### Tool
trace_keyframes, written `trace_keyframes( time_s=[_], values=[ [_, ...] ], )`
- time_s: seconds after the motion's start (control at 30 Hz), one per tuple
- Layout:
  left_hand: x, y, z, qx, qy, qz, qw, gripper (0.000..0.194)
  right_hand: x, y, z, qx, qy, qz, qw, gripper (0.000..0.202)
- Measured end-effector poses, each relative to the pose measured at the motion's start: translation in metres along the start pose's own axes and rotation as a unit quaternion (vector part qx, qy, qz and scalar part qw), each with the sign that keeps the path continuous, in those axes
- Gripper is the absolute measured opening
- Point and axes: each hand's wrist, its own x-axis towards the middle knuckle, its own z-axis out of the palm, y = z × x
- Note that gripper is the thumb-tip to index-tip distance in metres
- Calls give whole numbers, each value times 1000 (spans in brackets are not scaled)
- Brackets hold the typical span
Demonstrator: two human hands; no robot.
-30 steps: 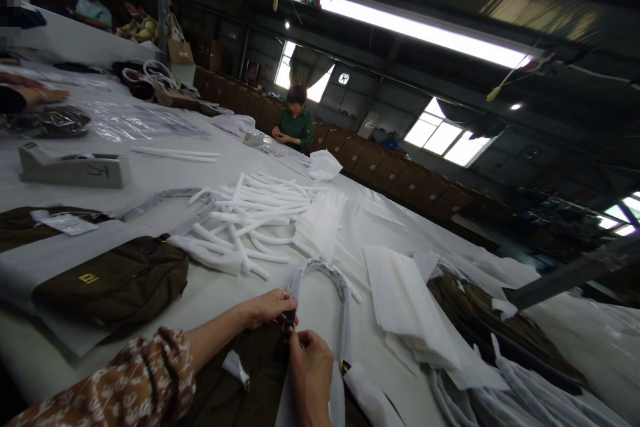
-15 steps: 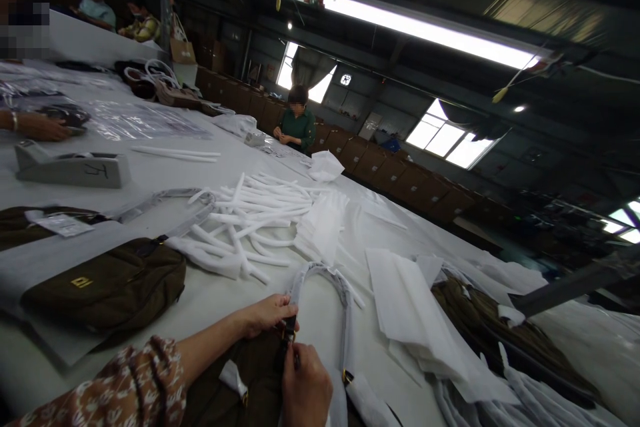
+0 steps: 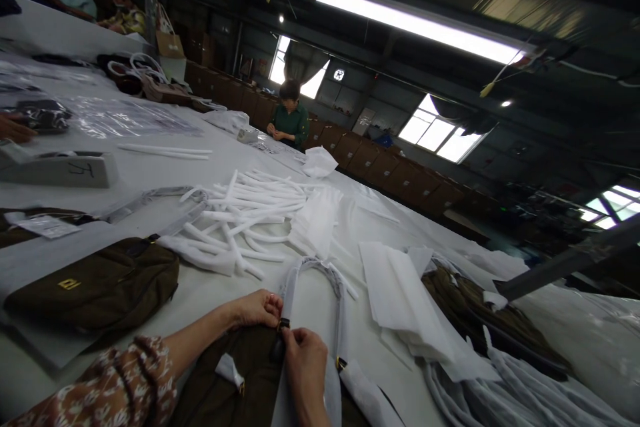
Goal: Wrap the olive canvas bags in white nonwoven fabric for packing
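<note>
An olive-brown bag (image 3: 240, 360) lies at the bottom centre, its handle (image 3: 320, 265) wrapped in clear film and arching away over the table. My left hand (image 3: 261, 309) pinches the left base of the handle, fingers closed near the dark strap end. Just below and to the right, my right hand (image 3: 306, 360) has thumb and fingertips pressed together on the same strap end, by a small gold-coloured fitting. White wrapping sits on the bag's zipper pull (image 3: 230, 370) and beside the handle's right base.
White foam tubes (image 3: 260, 203) are piled beyond the bag. Foam sheets (image 3: 400, 300) and another brown bag (image 3: 465, 300) lie right; a brown bag (image 3: 100, 280) and tape dispenser (image 3: 65, 169) are left. A co-worker's hand (image 3: 15, 128) shows far left; a person in green (image 3: 291, 121) is behind.
My right hand has turned more upright, its fingertips now higher on the strap end. My left hand's fingers have curled in more. The whole view has shifted slightly.
</note>
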Motion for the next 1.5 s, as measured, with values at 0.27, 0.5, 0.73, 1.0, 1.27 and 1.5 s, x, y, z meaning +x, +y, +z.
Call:
trace_keyframes(
  time_s=[0.27, 0.5, 0.73, 1.0, 1.27, 1.5],
  values=[
    [-21, 21, -1, 85, 109, 131, 982, 24, -7, -7, -18, 40, -27, -79, 996, 26],
    [-35, 39, 29, 74, 71, 162, 981, 19, -1, -12, -7, 162, -33, -125, 978, 22],
    [-34, 35, 42, 46, 130, 90, 986, 42, -4, 0, -4, 192, 15, -97, 976, 23],
    [-26, 17, 49, 89, 178, 83, 977, 36, -9, 3, -1, 210, 18, -76, 974, 27],
    [-22, 12, 55, 117, 211, 96, 966, 33, -3, 11, 1, 285, 8, -44, 957, 32],
    [-30, 16, 59, 195, 221, 123, 947, 20, 0, 14, 6, 333, 9, -50, 942, 34]
  ],
)
